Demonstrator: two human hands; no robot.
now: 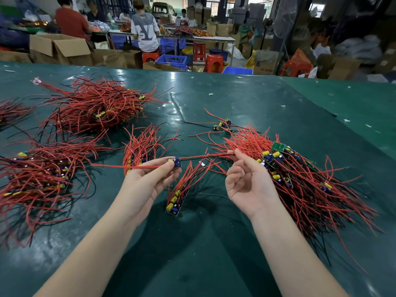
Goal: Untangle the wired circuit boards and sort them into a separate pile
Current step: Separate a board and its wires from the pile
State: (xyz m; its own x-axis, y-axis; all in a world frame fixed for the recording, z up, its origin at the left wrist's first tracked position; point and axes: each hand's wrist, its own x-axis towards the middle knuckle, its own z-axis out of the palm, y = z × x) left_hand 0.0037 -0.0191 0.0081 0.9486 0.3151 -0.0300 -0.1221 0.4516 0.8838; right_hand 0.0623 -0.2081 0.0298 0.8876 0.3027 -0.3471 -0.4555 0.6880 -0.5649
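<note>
- The left hand (150, 181), palm up above the dark green table cover (246, 108), pinches a small circuit board with blue and yellow capacitors (176, 162) between thumb and fingertips.
- The right hand (246, 179), just right of it, pinches the board's red and black wires (205, 157), stretched between the two hands.
- A big tangled heap of red-wired boards (300, 179) lies at right.
- A short neat row of boards (176, 198) lies near, between the hands.
- More red-wired piles (94, 103) sit left and far left.

Two hands (150, 179), six wired-board heaps (96, 103).
</note>
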